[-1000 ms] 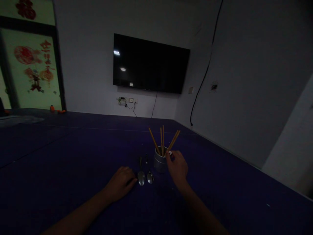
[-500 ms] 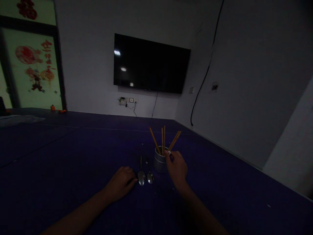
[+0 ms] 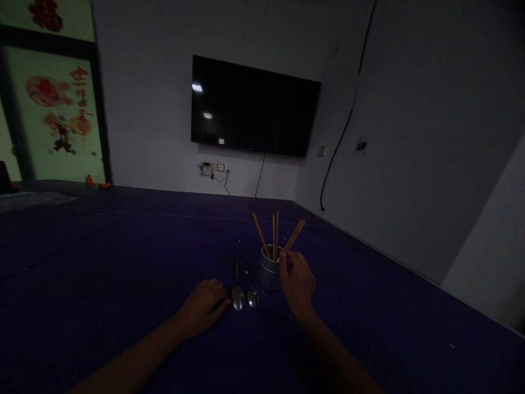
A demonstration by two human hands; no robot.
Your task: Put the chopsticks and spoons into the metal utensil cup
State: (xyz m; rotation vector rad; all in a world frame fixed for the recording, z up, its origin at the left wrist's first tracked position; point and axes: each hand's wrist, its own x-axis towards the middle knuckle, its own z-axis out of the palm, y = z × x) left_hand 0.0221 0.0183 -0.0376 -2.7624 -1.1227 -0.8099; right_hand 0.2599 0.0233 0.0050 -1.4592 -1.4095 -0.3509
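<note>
On my head feed, the right hand [image 3: 298, 278] is at the rim of a grey cylindrical cup [image 3: 269, 278], thumb and forefinger drawn close together; I cannot tell whether anything is pinched between them. The left hand [image 3: 203, 305] rests palm down, thumb apart from the loosely bent fingers, and I see nothing in its grasp.

As I judge it, part of the work is done: several wooden chopsticks [image 3: 261, 235] stand in the cup, leaning different ways. Outside it, two metal spoons lie side by side, handles pointing away from me: the left spoon [image 3: 238, 299] just beside the left thumb, the right spoon [image 3: 253, 298] nearer the cup. So those two are what I would count as left over.

Under everything I have a dark purple surface [image 3: 135, 246] running back to the walls, with pale specks and a thin seam. Beyond, a black television [image 3: 254, 109] hangs above wall sockets [image 3: 220, 167], a black cable [image 3: 348, 117] trails down the right wall, and a door [image 3: 61, 112] with red decorations glows at far left.
</note>
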